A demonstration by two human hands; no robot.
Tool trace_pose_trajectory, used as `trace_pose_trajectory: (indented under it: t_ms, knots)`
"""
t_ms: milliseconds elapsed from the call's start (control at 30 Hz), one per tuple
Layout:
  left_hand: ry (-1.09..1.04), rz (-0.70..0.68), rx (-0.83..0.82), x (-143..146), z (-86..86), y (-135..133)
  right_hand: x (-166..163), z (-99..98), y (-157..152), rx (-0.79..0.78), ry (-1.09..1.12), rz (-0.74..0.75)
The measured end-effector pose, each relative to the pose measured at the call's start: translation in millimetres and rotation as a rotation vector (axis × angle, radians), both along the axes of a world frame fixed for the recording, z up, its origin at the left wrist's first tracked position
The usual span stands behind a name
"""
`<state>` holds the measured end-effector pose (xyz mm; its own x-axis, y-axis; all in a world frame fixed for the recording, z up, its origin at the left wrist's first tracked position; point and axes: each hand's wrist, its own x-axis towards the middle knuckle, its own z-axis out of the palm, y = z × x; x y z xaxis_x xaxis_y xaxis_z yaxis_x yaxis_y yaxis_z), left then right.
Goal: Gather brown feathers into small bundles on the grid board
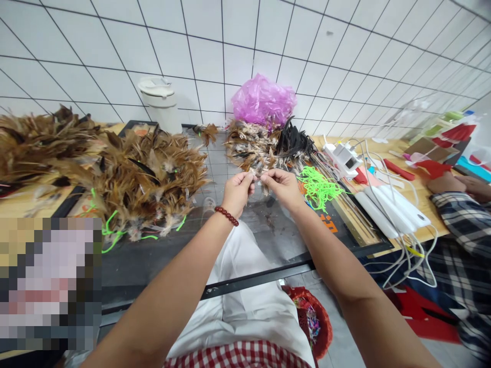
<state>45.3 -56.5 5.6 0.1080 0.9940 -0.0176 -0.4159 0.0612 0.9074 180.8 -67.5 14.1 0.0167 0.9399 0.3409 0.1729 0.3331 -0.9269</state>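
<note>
Beyond the red-checked cloth (238, 355), I see my left hand (238, 190) and right hand (283, 186), fingers pinched on what seems a small feather tuft (264, 189) above the desk (282, 244), and I'd grip lightly near its base.

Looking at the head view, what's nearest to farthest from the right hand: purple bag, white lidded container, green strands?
1. Green strands, just right of the right hand.
2. Purple bag, ahead, near the wall.
3. White lidded container, far to the left.
</note>
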Motion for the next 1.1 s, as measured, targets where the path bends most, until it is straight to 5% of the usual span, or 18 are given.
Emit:
trace_pose_trajectory:
  t_ms: [233, 500, 800, 933, 1033, 1100]
  knots:
    - [-0.037, 0.042, -0.041, -0.6, -1.3, 4.9, 2.8, 2.4, 0.4, 0.018, 0.062, 0.015]
    - [-0.037, -0.085, -0.002, -1.4, -0.9, 0.6, -1.9, -1.9, 1.4, -0.046, 0.020, 0.080]
    - [-0.041, -0.063, -0.033, -5.0, -11.9, 9.0, 11.9, 2.8, 9.6, 0.018, 0.163, -0.001]
    - [-0.146, -0.037, -0.066, -8.4, -11.7, 12.1, 18.0, 28.6, -34.6, 0.070, -0.087, -0.060]
    - [-0.212, 0.039, -0.084, -12.0, -9.0, 15.4, 41.2, 45.9, -106.1, 0.007, -0.407, -0.089]
    - [-0.237, 0.123, -0.084, -15.2, -7.6, 18.9, 67.7, 40.5, -160.2, -0.102, -0.538, -0.012]
